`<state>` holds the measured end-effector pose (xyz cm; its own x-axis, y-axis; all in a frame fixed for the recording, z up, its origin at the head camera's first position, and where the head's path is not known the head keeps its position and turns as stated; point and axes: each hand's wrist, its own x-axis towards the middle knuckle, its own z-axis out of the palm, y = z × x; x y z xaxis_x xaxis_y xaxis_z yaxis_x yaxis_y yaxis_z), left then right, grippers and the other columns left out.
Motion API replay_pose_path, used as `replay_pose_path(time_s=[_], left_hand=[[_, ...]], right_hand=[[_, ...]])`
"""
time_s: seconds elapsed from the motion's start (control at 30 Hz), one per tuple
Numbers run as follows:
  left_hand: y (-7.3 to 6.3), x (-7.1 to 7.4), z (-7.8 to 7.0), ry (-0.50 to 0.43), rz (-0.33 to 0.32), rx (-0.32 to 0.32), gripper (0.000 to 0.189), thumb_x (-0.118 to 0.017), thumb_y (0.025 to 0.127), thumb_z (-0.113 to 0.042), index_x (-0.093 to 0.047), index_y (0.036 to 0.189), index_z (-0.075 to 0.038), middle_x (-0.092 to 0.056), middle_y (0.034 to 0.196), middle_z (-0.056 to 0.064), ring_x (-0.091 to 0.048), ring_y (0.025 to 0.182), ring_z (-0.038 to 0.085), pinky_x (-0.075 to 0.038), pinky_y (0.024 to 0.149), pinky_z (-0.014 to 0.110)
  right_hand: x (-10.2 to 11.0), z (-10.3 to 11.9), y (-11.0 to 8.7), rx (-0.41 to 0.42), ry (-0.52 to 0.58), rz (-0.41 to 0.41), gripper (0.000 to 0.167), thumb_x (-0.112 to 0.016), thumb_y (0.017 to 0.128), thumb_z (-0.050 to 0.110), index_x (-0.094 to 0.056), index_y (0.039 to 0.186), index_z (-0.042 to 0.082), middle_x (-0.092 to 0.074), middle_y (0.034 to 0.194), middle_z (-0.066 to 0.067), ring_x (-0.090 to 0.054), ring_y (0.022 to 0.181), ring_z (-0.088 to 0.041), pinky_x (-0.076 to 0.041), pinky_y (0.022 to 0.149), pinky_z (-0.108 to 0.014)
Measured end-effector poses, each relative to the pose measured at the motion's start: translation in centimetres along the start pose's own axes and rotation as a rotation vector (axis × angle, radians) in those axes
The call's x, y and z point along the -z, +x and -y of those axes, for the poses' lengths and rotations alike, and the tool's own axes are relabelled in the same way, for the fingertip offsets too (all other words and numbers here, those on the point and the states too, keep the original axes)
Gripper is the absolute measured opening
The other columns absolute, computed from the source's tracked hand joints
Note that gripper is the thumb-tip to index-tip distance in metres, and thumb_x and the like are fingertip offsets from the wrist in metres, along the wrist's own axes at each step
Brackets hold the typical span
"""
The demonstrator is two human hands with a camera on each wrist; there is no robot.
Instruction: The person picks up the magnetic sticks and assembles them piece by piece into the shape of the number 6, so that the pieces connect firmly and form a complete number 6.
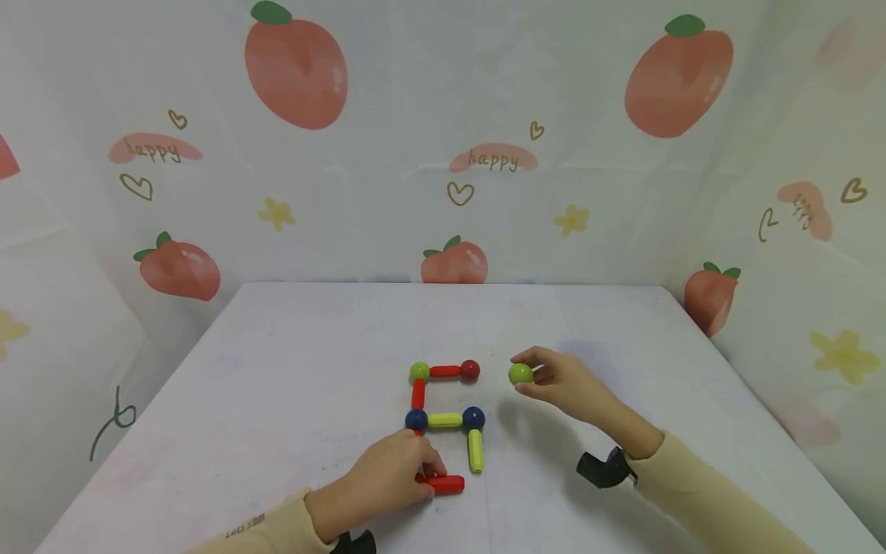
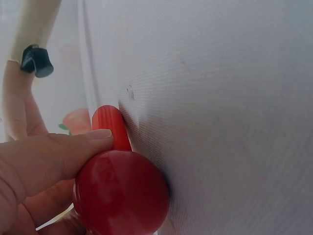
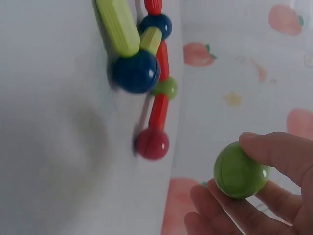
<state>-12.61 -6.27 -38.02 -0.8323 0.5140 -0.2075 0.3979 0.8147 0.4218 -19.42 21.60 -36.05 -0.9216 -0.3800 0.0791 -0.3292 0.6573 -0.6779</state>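
Observation:
My right hand is raised over the table and pinches a green ball between thumb and fingers. With my left hand I grip a red ball and the red rod joined to it, low at the table; the thumb lies across the rod. From there the joined figure runs away through a blue ball, another red rod, a green corner ball and a red rod ending in a red ball. My left hand partly hides the near red piece.
A yellow-green rod links the left blue ball to a second blue ball, from which another yellow-green rod points toward me. The white table meets a fruit-printed curtain at the back and sides.

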Motion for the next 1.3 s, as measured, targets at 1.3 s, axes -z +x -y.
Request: replay_pose_path(time_s=[1.3], left_hand=[[0.2, -0.1, 0.1, 0.004, 0.000, -0.003, 0.017, -0.080, 0.071, -0.019, -0.074, 0.086, -0.024, -0.060, 0.073, -0.014, -0.046, 0.068, 0.001, -0.042, 0.059, 0.017]], right_hand=[[-6.2, 3.1, -4.4, 0.004, 0.101, 0.415, 0.033, -0.075, 0.078, 0.019, -0.064, 0.108, 0.017, -0.056, 0.100, 0.008, -0.056, 0.081, 0.002, -0.050, 0.069, -0.013]])
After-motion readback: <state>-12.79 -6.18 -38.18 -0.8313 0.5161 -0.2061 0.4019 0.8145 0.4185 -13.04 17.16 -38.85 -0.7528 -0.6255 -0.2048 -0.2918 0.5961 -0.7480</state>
